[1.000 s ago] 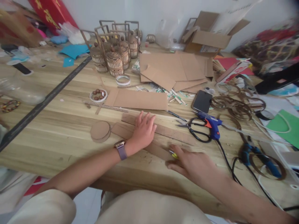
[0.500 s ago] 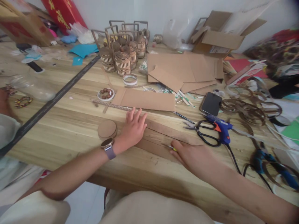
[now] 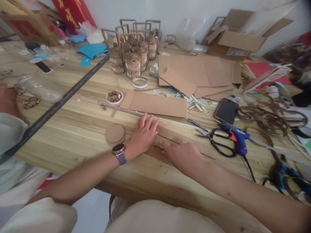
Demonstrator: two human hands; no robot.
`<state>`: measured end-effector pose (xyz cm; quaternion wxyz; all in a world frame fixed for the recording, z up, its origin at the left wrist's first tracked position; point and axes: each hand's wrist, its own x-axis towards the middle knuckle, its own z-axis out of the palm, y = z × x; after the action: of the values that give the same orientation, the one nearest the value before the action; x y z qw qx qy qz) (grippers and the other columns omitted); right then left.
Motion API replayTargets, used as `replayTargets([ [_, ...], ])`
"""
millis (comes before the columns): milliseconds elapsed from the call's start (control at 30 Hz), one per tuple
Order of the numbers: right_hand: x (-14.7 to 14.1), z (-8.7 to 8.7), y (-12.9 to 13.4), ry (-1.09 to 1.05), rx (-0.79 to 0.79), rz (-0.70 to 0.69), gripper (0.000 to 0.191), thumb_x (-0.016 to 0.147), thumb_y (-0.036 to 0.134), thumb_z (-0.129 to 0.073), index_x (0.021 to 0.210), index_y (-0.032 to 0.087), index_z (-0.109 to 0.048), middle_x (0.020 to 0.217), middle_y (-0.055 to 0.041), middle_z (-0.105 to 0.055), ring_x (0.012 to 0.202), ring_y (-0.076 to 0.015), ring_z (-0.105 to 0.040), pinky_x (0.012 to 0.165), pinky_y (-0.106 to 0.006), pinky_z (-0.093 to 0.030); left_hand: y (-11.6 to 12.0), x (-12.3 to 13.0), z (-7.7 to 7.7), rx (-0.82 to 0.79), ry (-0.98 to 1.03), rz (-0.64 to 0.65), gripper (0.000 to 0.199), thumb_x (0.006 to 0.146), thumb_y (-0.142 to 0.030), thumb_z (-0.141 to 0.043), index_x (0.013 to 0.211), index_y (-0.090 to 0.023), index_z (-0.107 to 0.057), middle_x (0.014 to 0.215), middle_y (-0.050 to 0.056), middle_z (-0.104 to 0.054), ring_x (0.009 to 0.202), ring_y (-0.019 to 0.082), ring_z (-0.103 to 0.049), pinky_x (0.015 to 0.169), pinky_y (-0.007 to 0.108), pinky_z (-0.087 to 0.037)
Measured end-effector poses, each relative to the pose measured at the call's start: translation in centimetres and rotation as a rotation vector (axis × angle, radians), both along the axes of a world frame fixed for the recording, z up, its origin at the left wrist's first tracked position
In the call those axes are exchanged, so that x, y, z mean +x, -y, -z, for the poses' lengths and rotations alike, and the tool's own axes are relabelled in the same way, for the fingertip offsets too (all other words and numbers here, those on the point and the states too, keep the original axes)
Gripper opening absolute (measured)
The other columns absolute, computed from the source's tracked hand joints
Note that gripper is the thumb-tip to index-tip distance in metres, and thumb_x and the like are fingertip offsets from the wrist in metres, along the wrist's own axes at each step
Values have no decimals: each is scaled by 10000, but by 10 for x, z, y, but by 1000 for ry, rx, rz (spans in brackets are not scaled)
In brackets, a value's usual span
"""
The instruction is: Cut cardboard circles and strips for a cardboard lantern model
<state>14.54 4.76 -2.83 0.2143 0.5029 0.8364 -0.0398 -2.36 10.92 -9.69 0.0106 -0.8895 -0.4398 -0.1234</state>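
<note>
My left hand (image 3: 144, 135) lies flat with fingers spread on a thin brown cardboard strip (image 3: 173, 135). A watch (image 3: 118, 149) is on its wrist. My right hand (image 3: 183, 157) is closed around a craft knife (image 3: 158, 147). The slim blade points left, close to my left palm, and the handle is hidden in my fist. Dark straight lines run along the strip, above and beyond my right hand. Beside my left wrist lie stacked round cardboard discs (image 3: 115, 133). Past my fingertips is a larger cardboard piece (image 3: 156, 104).
Scissors (image 3: 220, 142), a blue glue gun (image 3: 239, 139) and a phone (image 3: 226, 110) lie to the right. Small slatted lanterns (image 3: 132, 65) stand at the back, with cardboard sheets (image 3: 184, 69) beside them. Another person's hand (image 3: 8, 105) shows at the left edge.
My right hand has slid left along the strip with the craft knife, closer to my left hand. The left hand stays pressed in place. The whole view has shifted slightly.
</note>
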Motion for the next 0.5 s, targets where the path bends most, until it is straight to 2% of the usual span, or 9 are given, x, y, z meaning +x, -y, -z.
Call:
replayTargets([
  [100, -5, -5, -3, 17, -31, -1, 152, 971, 143, -559, 1047, 145, -691, 761, -133, -783, 660, -284, -759, 472, -298, -479, 0, 0, 1, 10, 0, 3, 475, 1048, -259, -418, 1482, -72, -461, 1559, 249, -427, 1513, 445, -260, 1191, 658, -275],
  [167, -8, -8, -4, 24, -46, -12, 192, 915, 59, -573, 1041, 147, -687, 789, -132, -790, 692, -283, -769, 496, -298, -504, 0, 0, -1, 6, -4, 4, 474, 1048, -256, -417, 1480, -67, -461, 1559, 250, -429, 1515, 441, -258, 1194, 655, -273],
  [300, -8, -8, -3, 35, -38, -18, 227, 897, 18, -547, 1039, 139, -676, 800, -139, -791, 704, -283, -777, 486, -284, -503, 0, -1, -4, -12, -8, 13, 474, 1049, -258, -414, 1474, -55, -466, 1556, 250, -432, 1512, 447, -258, 1196, 654, -272],
  [400, 2, -3, 1, 46, -14, -19, 231, 867, 6, -568, 1017, 144, -677, 755, -123, -782, 661, -288, -771, 447, -268, -466, 1, -2, -6, -18, -1, 11, 474, 1049, -255, -411, 1475, -58, -470, 1557, 252, -429, 1509, 459, -257, 1189, 670, -272],
  [500, 24, 2, 12, 45, 28, -19, 255, 817, -28, -590, 967, 156, -684, 697, -92, -763, 618, -265, -759, 422, -237, -407, 0, -3, -7, -36, 5, 11, 470, 1046, -237, -410, 1475, -58, -478, 1558, 256, -426, 1508, 465, -255, 1187, 679, -267],
])
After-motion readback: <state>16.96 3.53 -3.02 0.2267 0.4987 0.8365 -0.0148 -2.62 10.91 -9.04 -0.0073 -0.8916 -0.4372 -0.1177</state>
